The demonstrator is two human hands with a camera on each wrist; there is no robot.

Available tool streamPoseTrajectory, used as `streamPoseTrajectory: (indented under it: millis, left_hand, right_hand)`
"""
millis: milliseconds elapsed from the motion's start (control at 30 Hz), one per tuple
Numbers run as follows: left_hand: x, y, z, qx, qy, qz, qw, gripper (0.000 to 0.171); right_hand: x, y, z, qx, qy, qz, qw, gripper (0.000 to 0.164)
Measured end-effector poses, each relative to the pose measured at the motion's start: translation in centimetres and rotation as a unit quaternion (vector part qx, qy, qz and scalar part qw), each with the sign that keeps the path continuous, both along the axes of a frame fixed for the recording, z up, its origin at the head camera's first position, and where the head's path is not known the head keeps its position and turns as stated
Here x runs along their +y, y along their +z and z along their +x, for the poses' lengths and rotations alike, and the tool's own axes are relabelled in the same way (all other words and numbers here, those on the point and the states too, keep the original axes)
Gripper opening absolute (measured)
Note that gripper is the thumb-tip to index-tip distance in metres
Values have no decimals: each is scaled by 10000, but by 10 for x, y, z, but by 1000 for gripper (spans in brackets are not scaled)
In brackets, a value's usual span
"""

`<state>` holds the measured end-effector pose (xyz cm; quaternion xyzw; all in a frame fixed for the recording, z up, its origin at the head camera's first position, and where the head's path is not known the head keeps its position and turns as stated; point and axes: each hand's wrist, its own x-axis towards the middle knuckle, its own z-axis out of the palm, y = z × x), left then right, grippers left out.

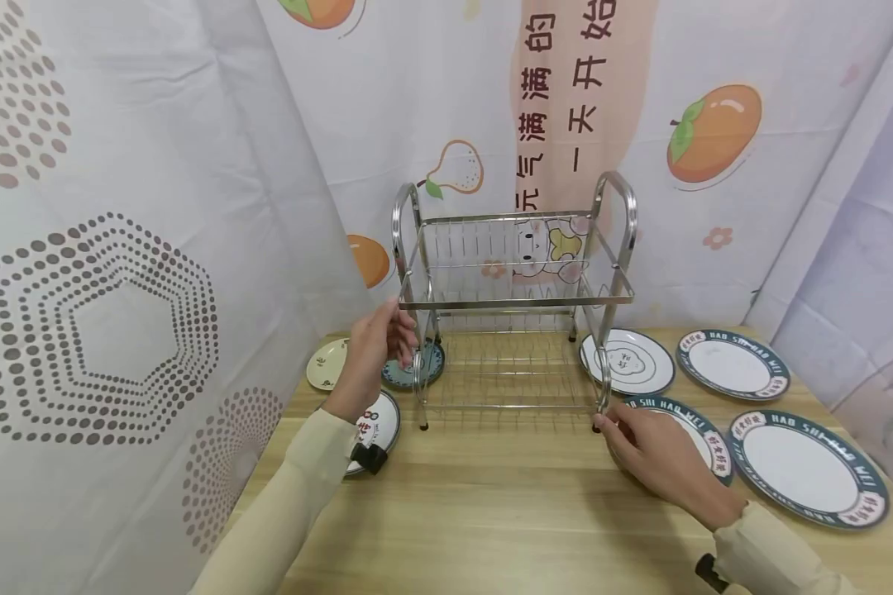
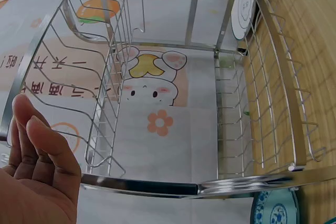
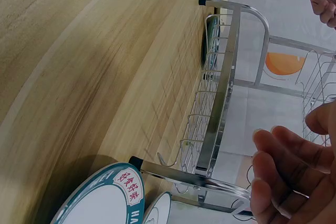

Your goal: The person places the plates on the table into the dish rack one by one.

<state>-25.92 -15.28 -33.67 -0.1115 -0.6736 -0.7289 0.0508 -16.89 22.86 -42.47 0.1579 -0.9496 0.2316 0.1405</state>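
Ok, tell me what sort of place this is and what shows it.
Probably a curtained-off tabletop workspace rather than an ordinary kitchen: printed cloth hangs around a wooden table, where a two-tier metal rack stands with plates on both sides.

The rack [image 1: 517,303] is bright, glossy metal, its feet [image 1: 423,426] black like plastic or rubber. Toward twelve o'clock hangs matt, creased printed cloth [image 1: 417,91]; toward six lies a smooth wood-grain tabletop [image 1: 454,521] with faint sheen. The green-rimmed plate [image 1: 799,460] at four looks glazed, the sleeve [image 1: 298,487] at seven matt cloth.
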Motion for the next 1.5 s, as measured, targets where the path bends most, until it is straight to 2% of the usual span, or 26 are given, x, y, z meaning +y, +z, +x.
streamPoseTrajectory:
  millis: [233,400,600,767,1267,1500]
  left_hand:
    - [2,2,-7,-175,47,243,9995,48]
    - [3,5,-11,-199,63,355,9992,48]
    - [4,8,-14,-372,36,326,9988,47]
    - [4,8,-14,-362,-1,361,9987,46]
    - [3,6,-15,-268,-54,416,9988,44]
    - [4,6,-15,-278,-68,383,9989,45]
  right_hand:
    - [1,-4,-1,234,38,4,9997,24]
    - [4,-7,-4,148,-6,-38,9999,28]
    - [10,-11,-6,48,-89,-115,9999,24]
    - [16,-12,-6,-103,-222,-94,9997,23]
    - [69,-20,-8,-891,-857,-78,9923,38]
    - [93,-28,-3,-826,-979,-85,9917,37]
